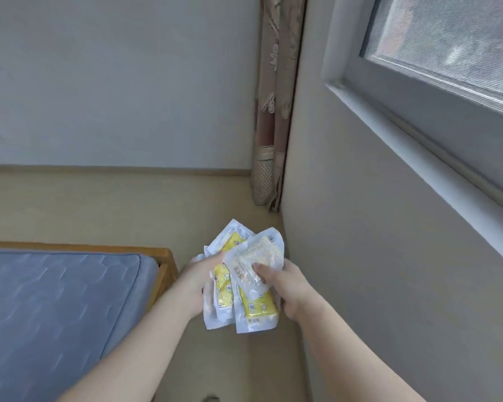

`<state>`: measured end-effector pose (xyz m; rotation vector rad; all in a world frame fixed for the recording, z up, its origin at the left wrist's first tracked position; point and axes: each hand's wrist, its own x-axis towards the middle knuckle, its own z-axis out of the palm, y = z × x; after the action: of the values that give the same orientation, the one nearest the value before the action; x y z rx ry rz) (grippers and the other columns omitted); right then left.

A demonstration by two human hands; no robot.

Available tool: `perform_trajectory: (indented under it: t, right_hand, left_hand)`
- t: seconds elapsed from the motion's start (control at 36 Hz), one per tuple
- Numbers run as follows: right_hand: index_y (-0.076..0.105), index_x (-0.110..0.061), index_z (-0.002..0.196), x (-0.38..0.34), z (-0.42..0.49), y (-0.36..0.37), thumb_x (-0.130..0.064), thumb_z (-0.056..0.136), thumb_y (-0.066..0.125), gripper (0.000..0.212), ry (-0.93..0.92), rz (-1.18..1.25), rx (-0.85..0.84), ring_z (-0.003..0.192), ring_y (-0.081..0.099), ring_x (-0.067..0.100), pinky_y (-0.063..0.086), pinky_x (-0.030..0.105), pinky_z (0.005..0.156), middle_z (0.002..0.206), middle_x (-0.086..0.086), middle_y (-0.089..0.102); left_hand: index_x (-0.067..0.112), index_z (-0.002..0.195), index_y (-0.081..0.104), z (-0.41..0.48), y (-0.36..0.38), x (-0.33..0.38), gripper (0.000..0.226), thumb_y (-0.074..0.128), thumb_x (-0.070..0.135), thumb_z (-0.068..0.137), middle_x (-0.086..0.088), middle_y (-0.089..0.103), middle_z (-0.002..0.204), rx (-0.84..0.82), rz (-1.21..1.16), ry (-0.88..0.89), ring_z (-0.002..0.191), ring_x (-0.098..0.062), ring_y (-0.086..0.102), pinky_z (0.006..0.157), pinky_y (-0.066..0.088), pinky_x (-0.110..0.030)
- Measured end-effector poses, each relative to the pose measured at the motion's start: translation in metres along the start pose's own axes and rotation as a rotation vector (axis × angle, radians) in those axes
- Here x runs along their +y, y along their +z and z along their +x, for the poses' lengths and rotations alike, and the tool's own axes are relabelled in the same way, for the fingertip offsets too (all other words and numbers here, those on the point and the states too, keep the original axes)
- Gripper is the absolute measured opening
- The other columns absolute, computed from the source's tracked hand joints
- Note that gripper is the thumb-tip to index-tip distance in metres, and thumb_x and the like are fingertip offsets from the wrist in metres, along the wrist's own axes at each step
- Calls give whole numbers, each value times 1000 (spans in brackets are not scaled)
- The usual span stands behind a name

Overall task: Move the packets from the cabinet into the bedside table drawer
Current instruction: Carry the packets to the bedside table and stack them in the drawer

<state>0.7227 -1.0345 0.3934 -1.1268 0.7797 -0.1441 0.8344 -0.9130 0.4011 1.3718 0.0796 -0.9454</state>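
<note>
A bundle of packets (241, 281) is gripped between both hands above the floor (99, 204), a little below the centre of the view. The left hand (199, 281) is closed on the bundle's 9 o'clock side; its fingers are mostly hidden behind the wrappers, so only the thumb edge is seen lying along the upper packets. The right hand (285, 288) is closed on the 3 o'clock side, with the thumb (263, 272) pressed flat on the face of the topmost clear packet and the remaining fingers wrapped out of sight beneath. The packets are clear plastic wrappers with yellow contents, fanned loosely: some ends point toward 12 o'clock, others hang toward 6 o'clock below the hands. How many packets are held cannot be told exactly.

No cabinet or drawer is in view, and no container is seen holding anything.

At 8 o'clock from the hands a blue mattress (55, 309) is laid in a wooden bed frame (166, 265). A grey wall (375, 256) is seen at 3 o'clock, with a window (447, 47) at 1 o'clock. A patterned curtain (269, 126) hangs in the corner at 12 o'clock.
</note>
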Motion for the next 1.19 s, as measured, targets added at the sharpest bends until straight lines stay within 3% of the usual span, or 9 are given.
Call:
perform_trajectory:
  t: [0.17,0.25,0.36,0.53,0.69,0.81,0.94,1.06,1.19]
  right_hand:
    - [61,-10,105,-45,95,23,-9,89,63,16,-19,-29,-48,87,70,28,57,44,75,99,11,72]
    - [60,-8,110,-72,147,35,-9,89,62,21,-47,-34,-38,91,69,30,55,49,82,102,13,71]
    - [61,-6,109,-116,219,54,-6,89,59,19,-60,-9,-27,95,68,34,52,55,88,103,16,71]
    - [61,-9,110,-180,313,81,-7,89,59,21,-84,-13,-58,95,68,35,51,56,87,104,16,71]
    - [58,-8,110,-227,407,107,-5,90,59,21,-40,-2,-95,89,70,33,55,51,80,101,15,71]
    - [57,-8,109,-264,479,127,-3,90,57,20,-25,1,-189,85,70,32,57,47,73,99,16,71]
    - [57,-9,109,-313,568,159,-1,89,58,22,7,-8,-283,85,71,32,56,49,76,99,15,72]
    - [59,-11,105,-342,626,200,-2,90,57,18,40,-78,-405,87,70,33,56,49,76,98,15,72]
    - [62,-11,108,-351,682,265,-1,89,56,22,63,-167,-533,91,70,32,54,52,84,99,13,73]
  left_hand:
    - [5,94,64,81,-11,58,7,61,9,89,-12,71,72,52,-5,45,56,-23,69,49,56,-30]
    - [5,90,63,131,-12,93,5,65,7,85,-16,71,78,73,-8,75,63,-27,69,63,58,-39]
    - [6,92,65,197,-12,148,16,73,10,79,-20,70,100,126,-8,98,94,-36,67,94,48,-54]
    - [9,81,63,273,-7,227,6,69,8,83,-16,70,87,139,-30,146,80,-31,66,89,51,-49]
    - [8,102,65,364,-19,279,27,76,16,78,-15,70,105,205,-25,129,102,-33,64,98,46,-50]
    - [6,102,64,426,-26,318,25,74,13,79,-18,71,100,262,-80,145,94,-34,67,94,49,-51]
    - [4,94,64,488,-31,377,11,67,6,84,-19,71,84,331,-154,216,66,-29,69,71,55,-41]
    - [1,100,64,521,-57,414,16,65,6,85,-24,70,92,422,-203,248,63,-29,69,58,58,-37]
    - [2,95,65,550,-103,445,11,64,6,85,-22,70,91,548,-311,271,76,-32,67,77,53,-44]
